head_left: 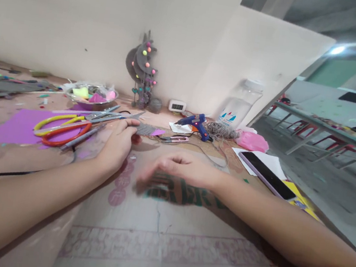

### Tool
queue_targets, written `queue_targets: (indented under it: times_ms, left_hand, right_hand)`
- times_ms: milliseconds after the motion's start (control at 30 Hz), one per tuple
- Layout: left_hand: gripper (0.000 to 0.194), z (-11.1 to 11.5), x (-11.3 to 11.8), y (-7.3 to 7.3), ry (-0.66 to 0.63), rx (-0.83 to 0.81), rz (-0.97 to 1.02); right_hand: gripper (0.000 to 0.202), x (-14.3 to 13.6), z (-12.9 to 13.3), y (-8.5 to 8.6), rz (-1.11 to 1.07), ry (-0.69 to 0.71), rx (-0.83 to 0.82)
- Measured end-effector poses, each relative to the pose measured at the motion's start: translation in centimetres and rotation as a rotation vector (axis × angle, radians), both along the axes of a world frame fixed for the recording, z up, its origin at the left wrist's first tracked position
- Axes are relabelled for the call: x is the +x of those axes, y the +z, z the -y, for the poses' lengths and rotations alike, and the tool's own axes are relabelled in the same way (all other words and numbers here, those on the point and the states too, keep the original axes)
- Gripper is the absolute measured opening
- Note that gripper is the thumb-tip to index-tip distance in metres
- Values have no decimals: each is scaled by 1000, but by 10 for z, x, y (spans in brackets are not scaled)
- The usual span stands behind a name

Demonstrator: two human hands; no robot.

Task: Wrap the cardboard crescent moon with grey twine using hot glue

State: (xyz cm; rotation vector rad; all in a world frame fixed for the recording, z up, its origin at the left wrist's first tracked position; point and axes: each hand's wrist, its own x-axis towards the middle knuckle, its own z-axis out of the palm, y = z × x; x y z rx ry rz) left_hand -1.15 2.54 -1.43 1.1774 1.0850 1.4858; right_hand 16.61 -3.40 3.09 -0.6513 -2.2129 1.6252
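My left hand rests on its side at the table's middle left, fingers partly bent and thumb apart from them, with no object visible in it. Just beyond its fingertips lie a small grey piece and a purple scrap. Beside that hand are large scissors with yellow and red-orange handles, on a purple sheet. My right hand hovers over a printed board wrapped in clear plastic; its fingers are smeared by motion. Pink-handled thread snips lie ahead of it.
A blue glue gun, grey yarn, a water bottle and a small timer stand along the wall. A phone lies right. A bowl and a grey hanging ornament with colourful balls are at the back.
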Motion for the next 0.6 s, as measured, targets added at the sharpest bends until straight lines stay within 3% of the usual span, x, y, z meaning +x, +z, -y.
queue_targets:
  times_ms: [67, 133, 167, 267, 333, 467, 600]
  left_hand:
    - [18, 3, 0, 1, -12, 24, -38]
    - [18, 8, 1, 4, -39, 36, -85]
    - [18, 11, 1, 5, -68, 32, -115]
    - [18, 19, 3, 9, -136, 61, -201]
    - [17, 24, 4, 11, -164, 116, -226]
    - [20, 28, 5, 12, -266, 111, -252]
    - [18, 32, 6, 16, -289, 94, -303]
  right_hand:
    - [39, 7, 5, 1, 59, -91, 121]
    - [35, 13, 7, 0, 124, -101, 115]
    - [39, 16, 7, 0, 118, -187, 135]
    - [37, 26, 0, -3, -34, -710, 407]
    - [29, 32, -8, -9, -141, -858, 377]
    - [35, 35, -15, -24, -183, -692, 114]
    - [39, 29, -8, -30, -137, -613, 74]
